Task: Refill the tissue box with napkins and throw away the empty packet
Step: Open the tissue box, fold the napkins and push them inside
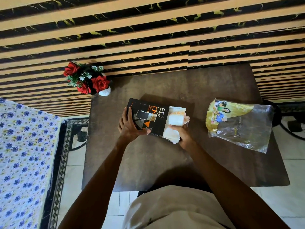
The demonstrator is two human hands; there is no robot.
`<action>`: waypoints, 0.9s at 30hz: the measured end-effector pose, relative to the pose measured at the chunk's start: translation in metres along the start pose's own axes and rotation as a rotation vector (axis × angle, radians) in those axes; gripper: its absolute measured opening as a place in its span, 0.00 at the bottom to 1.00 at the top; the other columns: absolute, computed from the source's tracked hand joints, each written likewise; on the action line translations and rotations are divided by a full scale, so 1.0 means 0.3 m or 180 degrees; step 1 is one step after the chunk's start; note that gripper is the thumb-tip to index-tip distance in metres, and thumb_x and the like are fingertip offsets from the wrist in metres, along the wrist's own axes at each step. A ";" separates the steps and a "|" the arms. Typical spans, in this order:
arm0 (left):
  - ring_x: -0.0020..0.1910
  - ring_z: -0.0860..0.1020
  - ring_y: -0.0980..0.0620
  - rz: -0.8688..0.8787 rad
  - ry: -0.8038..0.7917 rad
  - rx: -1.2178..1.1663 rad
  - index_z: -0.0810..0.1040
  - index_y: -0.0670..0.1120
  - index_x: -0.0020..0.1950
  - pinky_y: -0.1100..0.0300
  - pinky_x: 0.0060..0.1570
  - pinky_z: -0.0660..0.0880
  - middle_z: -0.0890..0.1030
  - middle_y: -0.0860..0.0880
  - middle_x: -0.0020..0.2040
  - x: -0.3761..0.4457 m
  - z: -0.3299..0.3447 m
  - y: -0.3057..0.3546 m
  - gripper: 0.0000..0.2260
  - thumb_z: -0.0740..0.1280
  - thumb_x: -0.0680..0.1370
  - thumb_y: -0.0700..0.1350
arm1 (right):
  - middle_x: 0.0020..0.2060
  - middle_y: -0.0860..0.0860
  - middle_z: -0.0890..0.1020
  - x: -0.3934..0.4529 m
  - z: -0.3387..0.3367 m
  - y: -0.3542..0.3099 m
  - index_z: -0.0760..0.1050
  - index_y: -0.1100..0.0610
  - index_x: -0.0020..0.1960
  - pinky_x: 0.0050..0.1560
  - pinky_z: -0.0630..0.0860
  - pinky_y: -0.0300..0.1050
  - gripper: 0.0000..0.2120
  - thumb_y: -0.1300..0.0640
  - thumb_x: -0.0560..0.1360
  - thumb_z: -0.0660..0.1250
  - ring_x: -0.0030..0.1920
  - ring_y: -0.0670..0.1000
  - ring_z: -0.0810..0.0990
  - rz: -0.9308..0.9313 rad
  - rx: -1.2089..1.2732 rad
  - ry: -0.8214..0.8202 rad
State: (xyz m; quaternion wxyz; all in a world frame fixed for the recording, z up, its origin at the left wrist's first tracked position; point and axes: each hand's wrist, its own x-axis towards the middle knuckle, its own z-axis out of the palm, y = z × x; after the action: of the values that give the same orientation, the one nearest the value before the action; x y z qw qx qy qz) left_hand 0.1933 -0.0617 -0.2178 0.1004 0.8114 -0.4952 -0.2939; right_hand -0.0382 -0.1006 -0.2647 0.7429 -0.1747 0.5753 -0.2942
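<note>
Looking down from the head cam: dark brown tabletop (165,162) w/ the black tissue box (153,118) lying flat near its middle, orange lettering and triangles on top. Left hand (130,128) lies on the box's left end, fingers over the far edge, thumb along the near side, grip closed on the box. Right hand (183,134) is at the box's right end, grip closed around a stack of white napkins (175,119) that sits partly inside the open end, the rest sticking out to the right; some napkins have orange print. How far in the stack goes, can't tell, since box wall and hand cover it.

Empty packet (239,124) lies flat on the tabletop to the right of the box, apart from both hands: clear plastic w/ a yellow printed part toward the box, crumpled, reaching close to the tabletop's right edge.

Around: vase of red roses (89,80) w/ a white base at the tabletop's far-left corner, well apart from the box. Striped black-and-tan wall (148,30) behind. Bed w/ blue-flower sheet (21,154) at left, across a strip of tiled floor (72,176). Dark metal furniture legs at far right, partly cut off. Person's light-coloured clothing (173,209) fills the bottom centre, overlapping the tabletop's near edge.
</note>
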 end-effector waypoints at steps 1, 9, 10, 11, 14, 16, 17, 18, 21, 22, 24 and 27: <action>0.78 0.47 0.42 -0.0003 -0.0002 -0.0009 0.42 0.52 0.79 0.39 0.74 0.49 0.44 0.51 0.80 0.001 0.000 -0.002 0.63 0.78 0.57 0.66 | 0.60 0.55 0.82 0.007 -0.005 0.004 0.71 0.52 0.68 0.45 0.84 0.51 0.37 0.60 0.61 0.79 0.54 0.56 0.84 -0.0024 0.0071 0.0208; 0.78 0.47 0.42 -0.0018 -0.0026 -0.0082 0.42 0.53 0.79 0.37 0.74 0.50 0.44 0.52 0.80 0.007 -0.003 -0.003 0.63 0.78 0.56 0.66 | 0.55 0.51 0.85 0.024 -0.018 -0.060 0.77 0.50 0.59 0.50 0.82 0.54 0.26 0.53 0.64 0.79 0.51 0.53 0.84 0.0398 -0.0051 0.0246; 0.78 0.47 0.42 -0.0020 -0.0040 -0.0095 0.42 0.53 0.78 0.37 0.74 0.50 0.43 0.52 0.80 0.006 -0.004 -0.004 0.64 0.78 0.55 0.66 | 0.54 0.52 0.84 0.020 -0.017 -0.068 0.77 0.50 0.57 0.46 0.81 0.50 0.19 0.55 0.69 0.76 0.50 0.52 0.83 0.0477 -0.0112 0.0125; 0.78 0.47 0.42 -0.0022 -0.0050 -0.0108 0.42 0.53 0.78 0.37 0.74 0.51 0.43 0.52 0.80 0.007 -0.004 -0.002 0.64 0.78 0.55 0.66 | 0.53 0.53 0.84 0.015 -0.015 -0.079 0.77 0.50 0.55 0.44 0.80 0.47 0.14 0.57 0.72 0.73 0.48 0.51 0.83 0.0556 -0.0188 0.0035; 0.78 0.48 0.42 -0.0038 -0.0027 -0.0110 0.42 0.53 0.79 0.38 0.74 0.51 0.44 0.52 0.80 0.005 -0.006 -0.001 0.63 0.79 0.55 0.66 | 0.44 0.50 0.82 0.021 -0.018 -0.112 0.76 0.51 0.51 0.40 0.80 0.45 0.07 0.60 0.76 0.70 0.44 0.49 0.81 0.0666 -0.0225 -0.0172; 0.78 0.48 0.42 -0.0037 -0.0017 -0.0103 0.42 0.53 0.79 0.37 0.74 0.52 0.44 0.52 0.80 0.007 -0.004 -0.001 0.63 0.78 0.55 0.66 | 0.44 0.52 0.82 0.030 -0.017 -0.125 0.76 0.52 0.46 0.54 0.80 0.53 0.06 0.63 0.75 0.70 0.46 0.51 0.81 0.0815 -0.0224 -0.0248; 0.77 0.48 0.42 -0.0029 -0.0015 -0.0106 0.42 0.53 0.79 0.37 0.74 0.52 0.44 0.52 0.80 0.007 -0.003 -0.001 0.63 0.78 0.55 0.66 | 0.45 0.53 0.82 0.035 -0.016 -0.121 0.77 0.53 0.45 0.59 0.77 0.55 0.06 0.64 0.74 0.70 0.47 0.52 0.81 0.0892 -0.0198 -0.0296; 0.77 0.48 0.42 -0.0030 -0.0014 -0.0117 0.43 0.53 0.78 0.37 0.74 0.52 0.44 0.52 0.79 0.009 -0.003 -0.003 0.63 0.78 0.55 0.66 | 0.47 0.55 0.83 0.042 -0.015 -0.118 0.77 0.55 0.46 0.60 0.76 0.55 0.06 0.64 0.74 0.69 0.48 0.53 0.81 0.0911 -0.0174 -0.0390; 0.77 0.48 0.41 -0.0026 -0.0015 -0.0146 0.43 0.54 0.78 0.37 0.73 0.51 0.44 0.52 0.80 0.012 0.002 -0.007 0.63 0.79 0.55 0.65 | 0.52 0.58 0.82 0.052 0.004 -0.098 0.78 0.57 0.50 0.54 0.79 0.52 0.09 0.66 0.72 0.67 0.48 0.54 0.83 0.0832 -0.0139 -0.0600; 0.77 0.48 0.41 -0.0021 -0.0009 -0.0154 0.43 0.54 0.78 0.37 0.73 0.51 0.44 0.52 0.80 0.011 0.004 -0.007 0.63 0.79 0.55 0.65 | 0.51 0.58 0.83 0.051 0.011 -0.091 0.77 0.58 0.53 0.50 0.81 0.51 0.10 0.67 0.74 0.64 0.47 0.55 0.84 0.0822 -0.0076 -0.0731; 0.77 0.49 0.41 -0.0006 -0.0011 -0.0140 0.43 0.54 0.79 0.37 0.73 0.51 0.44 0.52 0.80 0.014 0.006 -0.006 0.63 0.79 0.56 0.64 | 0.51 0.58 0.84 0.052 0.049 -0.084 0.75 0.60 0.60 0.42 0.82 0.49 0.16 0.68 0.76 0.58 0.47 0.56 0.85 0.0784 0.0104 -0.0991; 0.77 0.49 0.41 0.0016 -0.0046 -0.0098 0.42 0.53 0.79 0.36 0.73 0.51 0.43 0.52 0.80 0.017 0.002 -0.006 0.63 0.79 0.56 0.63 | 0.57 0.60 0.83 0.072 0.119 -0.077 0.74 0.61 0.67 0.48 0.82 0.51 0.18 0.63 0.77 0.62 0.54 0.58 0.84 0.0611 0.0127 -0.1167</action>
State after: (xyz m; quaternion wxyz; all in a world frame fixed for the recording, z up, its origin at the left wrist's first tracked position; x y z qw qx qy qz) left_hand 0.1962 -0.0651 -0.2210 0.1101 0.8063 -0.4934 -0.3071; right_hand -0.0059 -0.1349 -0.2575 0.8631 -0.1550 0.4385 -0.1966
